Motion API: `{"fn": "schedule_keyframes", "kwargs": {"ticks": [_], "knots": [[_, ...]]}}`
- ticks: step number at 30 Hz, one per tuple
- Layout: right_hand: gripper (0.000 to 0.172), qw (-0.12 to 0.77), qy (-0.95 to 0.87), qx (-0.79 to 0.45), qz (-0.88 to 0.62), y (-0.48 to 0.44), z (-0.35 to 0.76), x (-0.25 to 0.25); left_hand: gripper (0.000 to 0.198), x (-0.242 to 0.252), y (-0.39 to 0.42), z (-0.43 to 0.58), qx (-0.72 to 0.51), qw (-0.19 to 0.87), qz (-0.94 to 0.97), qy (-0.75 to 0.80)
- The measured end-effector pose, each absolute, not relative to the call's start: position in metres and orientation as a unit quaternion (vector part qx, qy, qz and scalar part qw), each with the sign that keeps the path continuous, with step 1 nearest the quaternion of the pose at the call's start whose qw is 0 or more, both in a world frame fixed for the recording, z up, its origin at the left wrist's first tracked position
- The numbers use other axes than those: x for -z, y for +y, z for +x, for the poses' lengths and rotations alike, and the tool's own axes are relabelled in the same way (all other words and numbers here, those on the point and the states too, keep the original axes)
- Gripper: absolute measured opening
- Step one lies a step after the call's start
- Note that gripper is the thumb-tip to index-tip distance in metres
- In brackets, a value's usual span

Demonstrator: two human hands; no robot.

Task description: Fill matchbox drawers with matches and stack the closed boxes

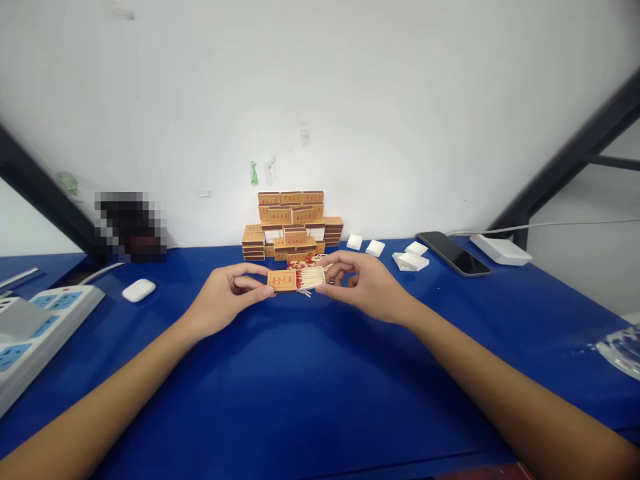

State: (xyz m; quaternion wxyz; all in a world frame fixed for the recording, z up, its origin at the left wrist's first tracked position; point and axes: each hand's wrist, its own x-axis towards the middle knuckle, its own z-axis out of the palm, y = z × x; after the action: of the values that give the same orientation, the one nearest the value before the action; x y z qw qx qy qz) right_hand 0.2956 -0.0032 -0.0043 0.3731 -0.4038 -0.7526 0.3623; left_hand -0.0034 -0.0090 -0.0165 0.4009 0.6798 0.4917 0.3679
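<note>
Between my two hands is a matchbox, its orange printed sleeve on the left and its white tray of red-tipped matches slid partly out to the right. My left hand pinches the sleeve's left end between thumb and fingers. The outer end of the tray is gripped by my right hand. Just behind lies a pile of loose matches, partly hidden by the box and my right fingers. Farther back, a stepped stack of matchboxes stands against the wall.
Several small white trays lie right of the stack. Beyond them are a black phone and a white flat box with a cable. A white earbud case and a power strip sit at left. Clear plastic shows at the right edge.
</note>
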Motion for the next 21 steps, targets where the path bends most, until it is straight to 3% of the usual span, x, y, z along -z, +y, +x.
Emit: {"fn": "schedule_keyframes", "kwargs": {"ticks": [13,21], "knots": [[0.044,0.395,-0.735,-0.366,-0.413,-0.008,0.287,0.010,0.054,0.015,-0.012,-0.002,-0.381,0.387,0.673,0.502],[0.039,0.386,-0.749,-0.379,-0.383,-0.012,0.284,0.013,0.053,0.011,-0.018,0.004,-0.363,0.406,0.673,0.501]]}}
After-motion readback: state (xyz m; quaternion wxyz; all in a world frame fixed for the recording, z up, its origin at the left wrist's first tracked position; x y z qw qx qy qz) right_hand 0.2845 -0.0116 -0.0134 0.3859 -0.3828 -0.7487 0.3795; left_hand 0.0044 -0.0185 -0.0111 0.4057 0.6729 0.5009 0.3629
